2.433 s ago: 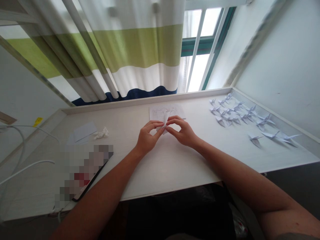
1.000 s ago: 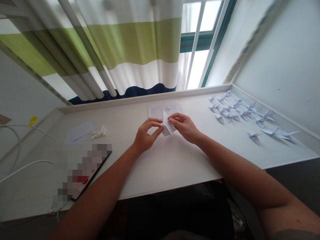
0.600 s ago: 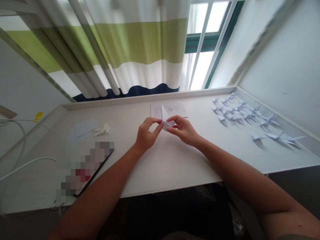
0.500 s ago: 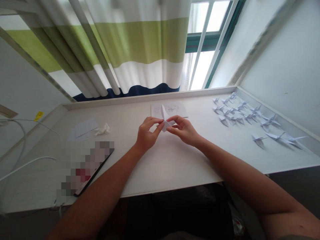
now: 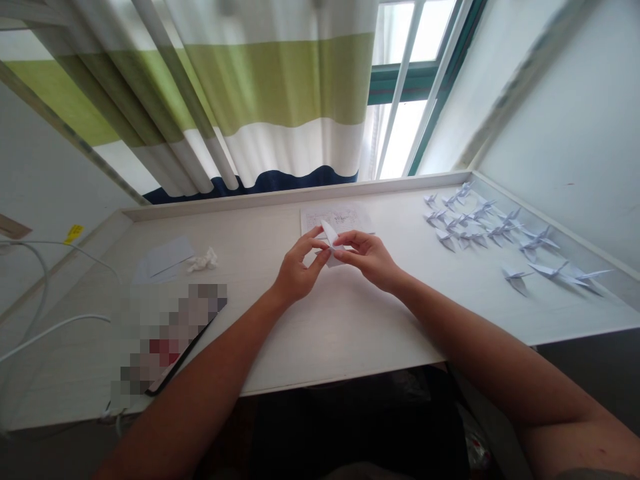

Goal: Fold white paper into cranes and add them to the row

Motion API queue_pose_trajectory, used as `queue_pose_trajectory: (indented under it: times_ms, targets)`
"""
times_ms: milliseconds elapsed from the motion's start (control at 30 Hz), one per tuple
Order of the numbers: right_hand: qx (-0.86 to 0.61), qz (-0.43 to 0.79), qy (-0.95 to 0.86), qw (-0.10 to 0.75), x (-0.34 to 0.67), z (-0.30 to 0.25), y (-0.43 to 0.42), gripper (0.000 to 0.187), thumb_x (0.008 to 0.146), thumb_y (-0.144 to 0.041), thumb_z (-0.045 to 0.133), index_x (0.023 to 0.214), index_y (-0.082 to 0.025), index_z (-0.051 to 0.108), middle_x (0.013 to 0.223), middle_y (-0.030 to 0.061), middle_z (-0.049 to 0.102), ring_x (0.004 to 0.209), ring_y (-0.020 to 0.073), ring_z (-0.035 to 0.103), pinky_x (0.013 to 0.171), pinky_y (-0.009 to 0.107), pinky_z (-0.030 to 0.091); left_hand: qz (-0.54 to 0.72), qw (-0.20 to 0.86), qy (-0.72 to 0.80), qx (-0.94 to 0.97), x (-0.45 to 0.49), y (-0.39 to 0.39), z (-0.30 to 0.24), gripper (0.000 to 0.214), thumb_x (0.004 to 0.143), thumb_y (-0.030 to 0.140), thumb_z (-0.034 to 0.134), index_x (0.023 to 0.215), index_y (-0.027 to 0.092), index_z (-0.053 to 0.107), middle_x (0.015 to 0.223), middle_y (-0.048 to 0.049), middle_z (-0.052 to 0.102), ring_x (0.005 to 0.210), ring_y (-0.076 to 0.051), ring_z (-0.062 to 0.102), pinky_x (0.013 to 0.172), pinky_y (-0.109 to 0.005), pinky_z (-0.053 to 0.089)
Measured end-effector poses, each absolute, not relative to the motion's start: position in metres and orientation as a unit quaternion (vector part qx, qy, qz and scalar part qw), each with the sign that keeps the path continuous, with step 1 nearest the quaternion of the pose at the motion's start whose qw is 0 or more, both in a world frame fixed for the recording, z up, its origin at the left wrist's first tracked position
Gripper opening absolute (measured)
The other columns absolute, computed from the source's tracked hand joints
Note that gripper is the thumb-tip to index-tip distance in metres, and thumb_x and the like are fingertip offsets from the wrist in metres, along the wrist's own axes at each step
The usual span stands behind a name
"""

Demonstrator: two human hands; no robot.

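L hand (image 5: 297,268) & R hand (image 5: 371,260) are hiding pt. of folded paper (image 5: 329,232); pixelation's covering most of device (image 5: 183,338).

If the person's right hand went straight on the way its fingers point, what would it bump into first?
Past the folded white paper at its fingertips, the right hand would probably meet the left hand first, though depth is hard to judge.

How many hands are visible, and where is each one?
2: the left hand on the left side of the folded white paper, the right hand on its right. No other shows.
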State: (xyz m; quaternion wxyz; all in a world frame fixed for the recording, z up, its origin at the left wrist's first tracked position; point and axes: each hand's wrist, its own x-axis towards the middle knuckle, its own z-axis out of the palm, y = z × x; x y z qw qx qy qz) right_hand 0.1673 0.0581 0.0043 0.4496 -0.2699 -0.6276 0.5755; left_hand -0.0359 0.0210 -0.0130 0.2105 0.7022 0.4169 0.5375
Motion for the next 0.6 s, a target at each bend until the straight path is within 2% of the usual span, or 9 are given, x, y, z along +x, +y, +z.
queue_pose_trajectory:
  times_ms: [67,233,333,400,600]
  targets:
    - [-0.272,0.599,-0.613,0.438,0.167,0.005,0.058,0.039,0.076,-0.05,0.095,0.097,-0.023,0.076,0.103,0.0051,0.077,0.095,0.0225,0.073,0.091,0.044,0.063,0.545,0.252,0.397,0.694,-0.036,0.022,-0.016,0.023,0.101,0.045,0.071,0.102,0.023,0.074,0.15,-0.017,0.066,0.144,-0.033,0.061,0.122,-0.058,0.046]
    - [-0.263,0.602,-0.6,0.457,0.166,0.008,0.057,0.047,0.071,-0.042,0.099,0.105,-0.025,0.071,0.102,0.0026,0.076,0.095,0.0204,0.072,0.085,0.037,0.061,0.575,0.314,0.374,0.656,-0.034,0.024,-0.015,0.026,0.094,0.048,0.079,0.102,0.023,0.075,0.138,-0.0135,0.069,0.132,-0.029,0.067,0.106,-0.048,0.06]
    - [-0.25,0.627,-0.584,0.451,0.167,0.009,0.056,0.056,0.07,-0.038,0.1,0.115,-0.027,0.069,0.1,0.0014,0.078,0.09,0.0199,0.073,0.082,0.036,0.06,0.593,0.349,0.369,0.625,-0.032,0.023,-0.011,0.028,0.09,0.046,0.085,0.098,0.022,0.074,0.134,-0.0131,0.07,0.12,-0.027,0.072,0.097,-0.043,0.063]
    - [-0.242,0.646,-0.572,0.443,0.169,0.008,0.057,0.054,0.071,-0.038,0.1,0.114,-0.027,0.07,0.098,0.0009,0.078,0.089,0.02,0.073,0.082,0.037,0.06,0.603,0.373,0.361,0.606,-0.031,0.023,-0.009,0.03,0.087,0.046,0.088,0.094,0.02,0.073,0.134,-0.013,0.07,0.113,-0.025,0.074,0.094,-0.041,0.063]
    - [-0.222,0.694,-0.537,0.424,0.171,0.01,0.06,0.05,0.067,-0.033,0.102,0.109,-0.027,0.075,0.105,0.0025,0.081,0.089,0.0199,0.074,0.088,0.04,0.06,0.582,0.439,0.352,0.587,-0.03,0.02,-0.004,0.037,0.083,0.049,0.091,0.087,0.02,0.069,0.13,-0.0112,0.073,0.112,-0.025,0.074,0.099,-0.043,0.06]
